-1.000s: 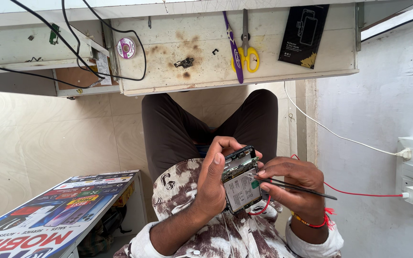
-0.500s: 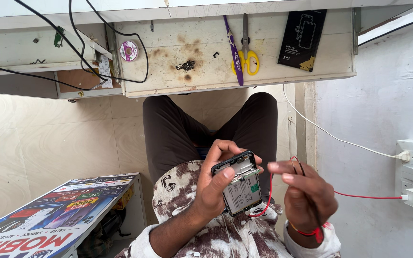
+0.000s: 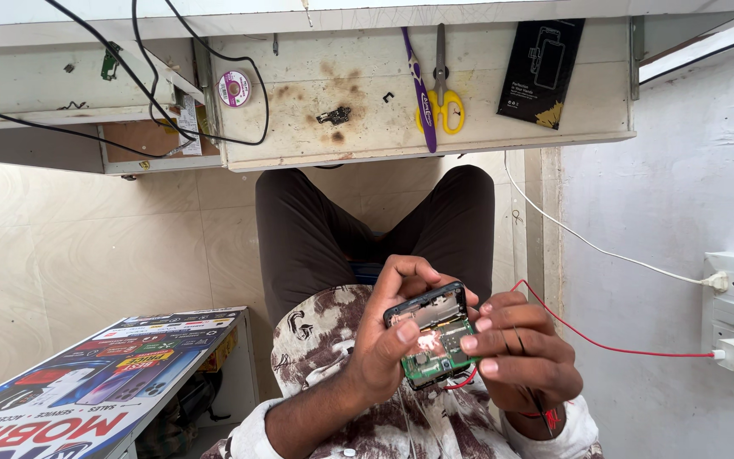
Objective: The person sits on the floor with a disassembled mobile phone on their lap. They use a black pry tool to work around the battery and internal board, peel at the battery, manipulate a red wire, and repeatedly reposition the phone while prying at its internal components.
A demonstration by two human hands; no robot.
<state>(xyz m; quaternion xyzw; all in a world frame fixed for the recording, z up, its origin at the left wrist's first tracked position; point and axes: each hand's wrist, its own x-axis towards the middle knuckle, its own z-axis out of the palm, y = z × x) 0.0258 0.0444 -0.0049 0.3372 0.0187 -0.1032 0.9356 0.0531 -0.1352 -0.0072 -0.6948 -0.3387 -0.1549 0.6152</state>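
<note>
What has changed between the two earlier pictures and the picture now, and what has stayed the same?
The right hand drew a little away from the opened phone half a second ago, then came back; its fingertips now rest on the green board. The thin probes it held across the phone a second ago no longer cross it. The left hand kept its grip on the phone. The scissors on the bench did not move.

phone's lower half hidden, poster cropped
</note>
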